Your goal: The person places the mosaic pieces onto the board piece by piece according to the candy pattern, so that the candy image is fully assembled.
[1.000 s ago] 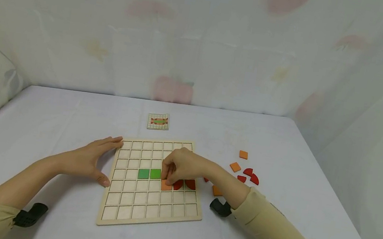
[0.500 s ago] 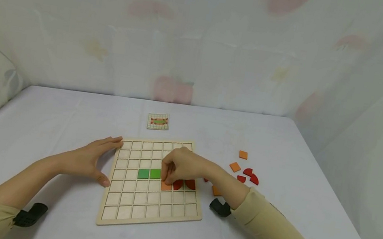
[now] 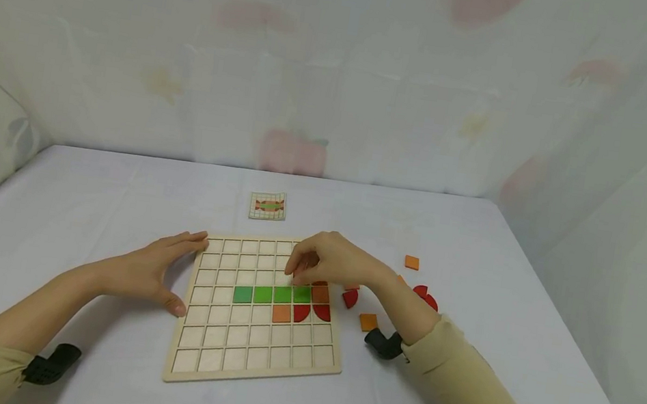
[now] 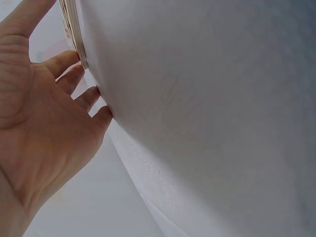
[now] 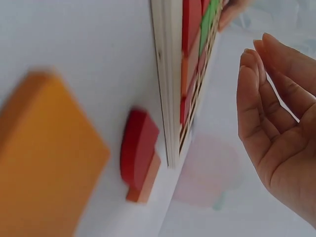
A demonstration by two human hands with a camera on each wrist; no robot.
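Observation:
A wooden grid board (image 3: 250, 371) lies on the white table. A row of green square tiles (image 3: 272, 294) sits in it, ending at an orange tile (image 3: 320, 293). Below them lie another orange tile (image 3: 281, 313) and two red quarter-round pieces (image 3: 311, 311). My right hand (image 3: 297, 273) hovers just above the green row with fingers relaxed; the right wrist view shows this hand (image 5: 269, 98) holding nothing. My left hand (image 3: 180, 271) lies flat beside the board, thumb and fingertips against its left edge (image 4: 74, 29).
Loose pieces lie right of the board: a red piece (image 3: 350, 297), an orange square (image 3: 368, 321), another orange square (image 3: 411, 263) and red pieces (image 3: 425, 298) partly behind my forearm. A small pattern card (image 3: 268, 205) lies behind the board. Draped cloth surrounds the table.
My right hand lifted off the board and drew back to the upper right. Two more green tiles and an orange one show where it was. The left hand stayed put.

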